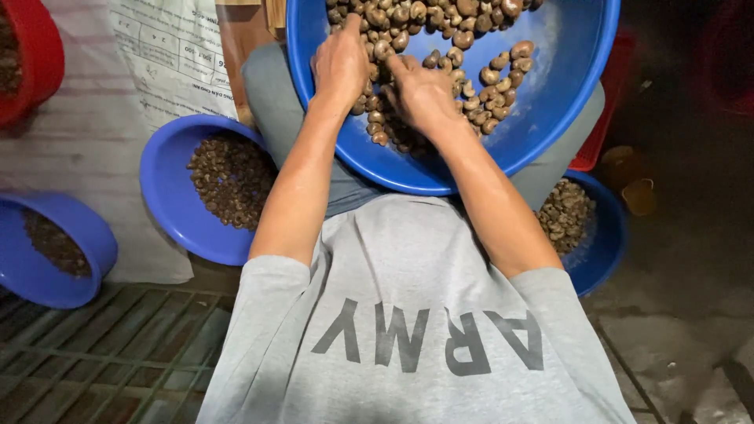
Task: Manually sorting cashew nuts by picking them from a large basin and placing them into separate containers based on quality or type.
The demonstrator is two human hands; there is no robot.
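Cashew nuts [440, 47]: brown, curved, in shell; they lie in a heap in the large blue basin [565, 102] on the person's lap, mostly ahead of the hands and to their right.
Large blue basin: it is cut off by the top edge, so the far part of the heap is hidden.
Side basins: a blue basin [169, 192] on the person's left and another [609, 235] on the right, both holding smaller, darker pieces; I cannot tell their kind.
Left hand [339, 67]: palm down on the nuts, fingers reaching forward into the heap.
Right hand [422, 94]: just beside the left, fingers bent over the nuts; a grip cannot be made out.
Nearer hand: both touch the heap already.
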